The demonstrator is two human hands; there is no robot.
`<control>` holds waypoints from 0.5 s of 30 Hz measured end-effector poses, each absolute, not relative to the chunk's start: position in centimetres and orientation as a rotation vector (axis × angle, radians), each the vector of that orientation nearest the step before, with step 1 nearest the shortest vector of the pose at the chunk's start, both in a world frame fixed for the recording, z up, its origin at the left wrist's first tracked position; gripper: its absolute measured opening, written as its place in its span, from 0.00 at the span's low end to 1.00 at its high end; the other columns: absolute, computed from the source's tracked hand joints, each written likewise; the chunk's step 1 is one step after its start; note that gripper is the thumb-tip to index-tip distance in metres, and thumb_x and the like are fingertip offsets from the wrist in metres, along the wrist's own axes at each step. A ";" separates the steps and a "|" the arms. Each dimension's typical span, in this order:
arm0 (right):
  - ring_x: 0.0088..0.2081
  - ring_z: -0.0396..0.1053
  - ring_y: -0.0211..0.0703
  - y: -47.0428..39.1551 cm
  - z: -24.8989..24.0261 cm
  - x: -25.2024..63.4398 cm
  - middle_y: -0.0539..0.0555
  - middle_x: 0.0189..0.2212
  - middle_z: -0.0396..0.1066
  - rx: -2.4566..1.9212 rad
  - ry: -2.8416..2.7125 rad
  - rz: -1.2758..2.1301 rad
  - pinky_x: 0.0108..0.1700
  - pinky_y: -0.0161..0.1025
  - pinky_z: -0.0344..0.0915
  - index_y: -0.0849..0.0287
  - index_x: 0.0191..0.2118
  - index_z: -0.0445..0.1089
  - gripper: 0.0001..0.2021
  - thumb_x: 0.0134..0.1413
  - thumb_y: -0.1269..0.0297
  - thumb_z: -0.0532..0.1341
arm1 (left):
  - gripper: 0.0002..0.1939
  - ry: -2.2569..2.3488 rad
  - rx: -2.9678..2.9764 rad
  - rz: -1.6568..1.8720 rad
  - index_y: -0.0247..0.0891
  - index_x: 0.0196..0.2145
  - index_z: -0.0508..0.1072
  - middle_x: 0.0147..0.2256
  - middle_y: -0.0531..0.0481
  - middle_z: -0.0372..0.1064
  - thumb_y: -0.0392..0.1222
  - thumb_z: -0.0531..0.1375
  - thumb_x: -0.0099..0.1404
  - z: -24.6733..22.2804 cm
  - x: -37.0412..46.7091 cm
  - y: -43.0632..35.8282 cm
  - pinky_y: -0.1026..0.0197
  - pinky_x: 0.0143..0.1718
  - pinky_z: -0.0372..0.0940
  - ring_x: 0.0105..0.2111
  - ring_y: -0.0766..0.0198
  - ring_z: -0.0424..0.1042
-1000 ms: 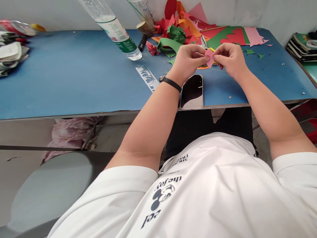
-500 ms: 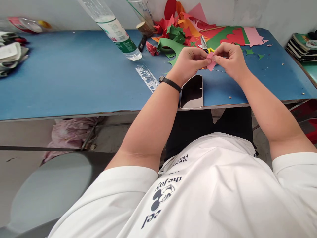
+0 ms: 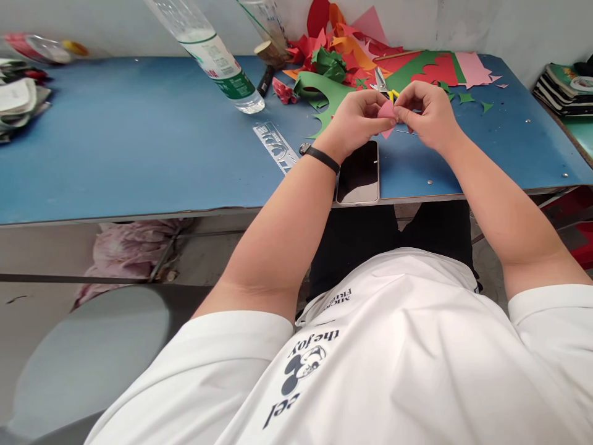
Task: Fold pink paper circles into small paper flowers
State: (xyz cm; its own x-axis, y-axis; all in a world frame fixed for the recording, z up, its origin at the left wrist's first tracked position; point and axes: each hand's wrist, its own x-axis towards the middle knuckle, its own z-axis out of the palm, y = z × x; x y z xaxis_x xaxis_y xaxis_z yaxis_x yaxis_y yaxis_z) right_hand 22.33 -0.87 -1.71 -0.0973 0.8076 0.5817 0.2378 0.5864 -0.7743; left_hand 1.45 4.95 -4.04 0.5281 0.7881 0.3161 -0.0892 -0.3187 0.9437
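Note:
A small piece of pink paper [image 3: 386,111] is held between my two hands above the blue table. My left hand [image 3: 357,121] pinches it from the left, with a dark watch strap on that wrist. From the right, the thumb and fingertips of my right hand [image 3: 425,113] close on its edge. Scissors [image 3: 380,80] with yellow handles lie just behind the hands, partly hidden by them. Below the left wrist rests a dark phone [image 3: 358,174], and beside the forearm a clear stencil ruler [image 3: 277,148].
Behind the hands are heaped red, orange and green paper scraps [image 3: 340,52]. A water bottle [image 3: 222,68] stands left of a crumpled red paper piece [image 3: 284,91]. Green offcuts [image 3: 466,97] lie to the right. Stacked books [image 3: 563,93] sit at far right; a grey stool [image 3: 92,358] stands lower left.
The pink paper has turned and now shows a rounded, bent upper part near my left fingers. Both hands have shifted slightly, still gripping it.

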 end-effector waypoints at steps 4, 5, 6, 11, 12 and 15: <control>0.31 0.67 0.38 -0.4 -1.9 22.5 0.44 0.30 0.71 -0.928 -1.652 0.576 0.36 0.38 0.65 0.55 0.35 0.73 0.25 0.67 0.98 0.62 | 0.22 0.636 1.793 1.034 0.54 0.33 0.78 0.27 0.52 0.71 0.57 0.86 0.69 -4.3 1.7 5.0 0.43 0.51 0.70 0.44 0.49 0.72; 0.32 0.67 0.39 -0.2 -1.9 22.6 0.44 0.30 0.71 -0.936 -1.653 0.569 0.37 0.38 0.66 0.54 0.35 0.72 0.25 0.67 0.98 0.62 | 0.22 0.643 1.786 1.041 0.54 0.32 0.77 0.27 0.51 0.70 0.56 0.85 0.69 -4.3 1.7 5.0 0.42 0.49 0.71 0.44 0.47 0.74; 0.32 0.67 0.40 0.1 -2.1 22.8 0.44 0.30 0.71 -0.945 -1.654 0.558 0.39 0.38 0.67 0.53 0.35 0.72 0.25 0.66 0.98 0.62 | 0.23 0.652 1.771 1.060 0.53 0.31 0.76 0.28 0.50 0.71 0.56 0.85 0.69 -4.2 1.8 4.9 0.42 0.46 0.71 0.43 0.45 0.76; 0.37 0.72 0.41 1.0 -3.0 23.3 0.45 0.35 0.75 -0.977 -1.740 0.453 0.44 0.38 0.70 0.53 0.41 0.74 0.24 0.61 0.96 0.68 | 0.18 0.575 1.678 1.166 0.48 0.33 0.80 0.36 0.48 0.74 0.53 0.83 0.71 -3.5 1.7 3.6 0.49 0.37 0.66 0.33 0.55 0.70; 0.37 0.72 0.41 1.0 -3.1 23.4 0.45 0.36 0.75 -0.970 -1.763 0.437 0.43 0.38 0.69 0.53 0.43 0.75 0.23 0.62 0.95 0.69 | 0.18 0.539 1.676 1.143 0.47 0.34 0.81 0.36 0.49 0.73 0.52 0.82 0.73 -3.5 1.6 3.4 0.51 0.37 0.65 0.32 0.57 0.69; 0.37 0.71 0.41 0.8 -3.3 23.6 0.45 0.36 0.74 -0.934 -1.781 0.387 0.42 0.38 0.68 0.53 0.44 0.76 0.20 0.64 0.90 0.73 | 0.20 0.484 1.683 1.082 0.48 0.34 0.79 0.34 0.50 0.68 0.53 0.82 0.76 -3.6 1.6 3.5 0.52 0.36 0.67 0.32 0.57 0.69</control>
State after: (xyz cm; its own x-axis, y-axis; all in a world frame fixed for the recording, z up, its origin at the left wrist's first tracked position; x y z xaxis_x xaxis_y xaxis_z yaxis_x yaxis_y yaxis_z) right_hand 23.58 0.82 -3.31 -0.1556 0.7467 0.6466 0.4106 0.6443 -0.6452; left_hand 1.65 3.51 -3.63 0.5133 0.7467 0.4231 -0.1823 -0.3869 0.9039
